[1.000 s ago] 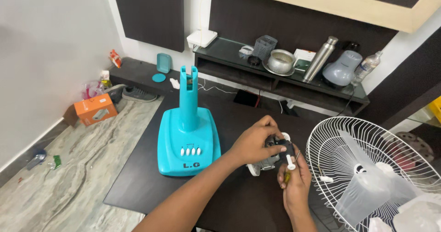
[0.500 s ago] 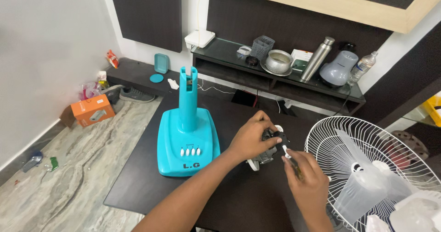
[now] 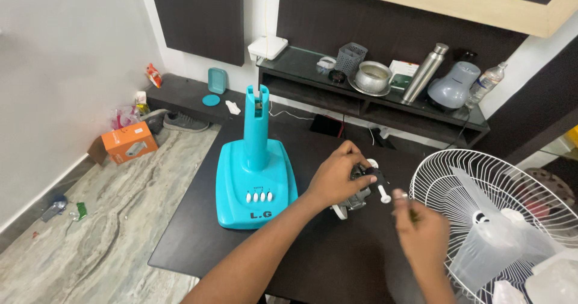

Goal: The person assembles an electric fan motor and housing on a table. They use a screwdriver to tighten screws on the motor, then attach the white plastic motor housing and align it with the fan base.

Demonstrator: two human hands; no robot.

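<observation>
My left hand (image 3: 337, 174) grips a small fan motor (image 3: 360, 191) with a white shaft knob (image 3: 385, 198), holding it on the dark table (image 3: 253, 250). My right hand (image 3: 424, 235) is just right of the motor, blurred, fingers closed around a thin screwdriver (image 3: 411, 210) with a yellow-green handle. Its tip is a little away from the motor. The turquoise fan base (image 3: 256, 180) with its upright neck stands to the left of my left hand.
A white wire fan guard (image 3: 481, 177) with a translucent blade (image 3: 490, 244) lies at the right. Behind is a dark shelf (image 3: 289, 69) carrying a metal pot, a steel bottle, a grey jug and a plastic bottle. An orange box (image 3: 126, 141) and shoes lie on the floor at left.
My right hand has drawn away from the motor to the right and down with the screwdriver. The left hand stays on the motor. The view shifted slightly.
</observation>
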